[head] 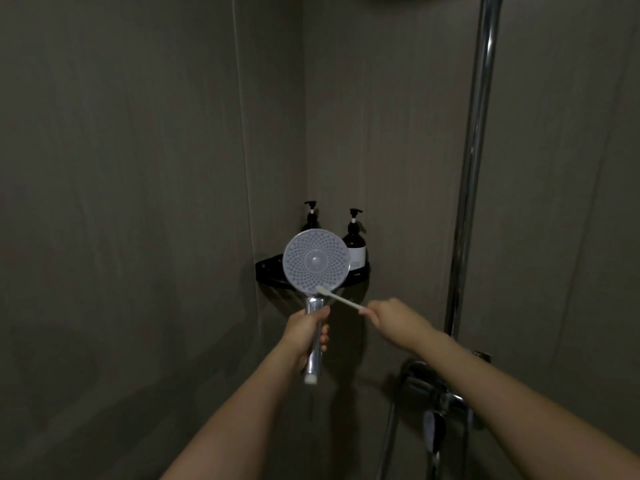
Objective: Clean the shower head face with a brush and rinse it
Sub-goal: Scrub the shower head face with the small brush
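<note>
A round shower head [314, 260] with a grey dotted face points toward me, held upright in front of the wall corner. My left hand [307, 331] is closed around its chrome handle, whose lower end sticks out below my fist. My right hand [388, 317] pinches the end of a thin white brush [341, 299], like a toothbrush. The brush's bristle end touches the lower edge of the shower head face, just above the neck.
Two dark pump bottles [354, 239] stand on a black corner shelf [268, 268] behind the shower head. A chrome riser pipe [476, 161] runs up the right wall. The chrome mixer tap [429, 386] with its hose sits low right, under my right forearm.
</note>
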Demonstrator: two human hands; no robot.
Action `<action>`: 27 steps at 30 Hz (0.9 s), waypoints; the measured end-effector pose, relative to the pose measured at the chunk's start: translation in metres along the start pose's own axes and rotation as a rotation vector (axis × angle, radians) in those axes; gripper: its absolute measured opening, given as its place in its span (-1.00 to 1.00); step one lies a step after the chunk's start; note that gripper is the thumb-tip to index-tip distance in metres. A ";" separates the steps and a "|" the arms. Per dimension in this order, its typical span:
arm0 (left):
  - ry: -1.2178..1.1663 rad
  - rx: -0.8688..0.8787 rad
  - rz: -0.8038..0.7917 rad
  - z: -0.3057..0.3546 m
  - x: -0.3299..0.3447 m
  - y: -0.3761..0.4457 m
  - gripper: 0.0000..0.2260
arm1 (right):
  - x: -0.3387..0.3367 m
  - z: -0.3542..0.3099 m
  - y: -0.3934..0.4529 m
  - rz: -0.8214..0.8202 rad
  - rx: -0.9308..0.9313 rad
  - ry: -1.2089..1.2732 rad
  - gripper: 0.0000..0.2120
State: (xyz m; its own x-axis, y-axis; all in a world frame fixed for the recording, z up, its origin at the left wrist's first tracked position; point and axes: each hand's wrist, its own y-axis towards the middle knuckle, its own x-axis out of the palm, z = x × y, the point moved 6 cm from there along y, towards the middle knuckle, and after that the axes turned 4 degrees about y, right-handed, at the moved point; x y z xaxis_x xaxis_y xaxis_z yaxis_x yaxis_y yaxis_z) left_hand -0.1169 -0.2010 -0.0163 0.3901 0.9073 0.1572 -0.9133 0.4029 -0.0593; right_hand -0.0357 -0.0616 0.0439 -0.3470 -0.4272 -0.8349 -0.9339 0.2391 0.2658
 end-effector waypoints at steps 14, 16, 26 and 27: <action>0.022 0.013 0.000 0.006 0.000 -0.003 -0.92 | -0.010 -0.019 0.010 0.042 0.031 0.035 -0.65; 0.017 0.014 -0.002 0.007 0.000 -0.003 -0.92 | -0.014 -0.017 0.011 0.106 0.031 0.040 -0.64; 0.016 0.015 0.015 0.007 0.001 -0.003 -0.93 | -0.009 -0.035 0.010 -0.134 -0.052 0.064 -0.66; 0.019 0.017 0.016 0.007 0.000 -0.003 -0.94 | -0.020 -0.033 0.013 -0.024 -0.033 0.111 -0.66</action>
State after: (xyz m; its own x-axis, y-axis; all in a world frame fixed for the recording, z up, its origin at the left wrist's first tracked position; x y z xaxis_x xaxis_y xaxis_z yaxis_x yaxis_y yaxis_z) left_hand -0.1144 -0.2030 -0.0091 0.3771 0.9159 0.1380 -0.9214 0.3861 -0.0446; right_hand -0.0437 -0.0788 0.0795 -0.3303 -0.5270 -0.7831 -0.9437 0.1998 0.2636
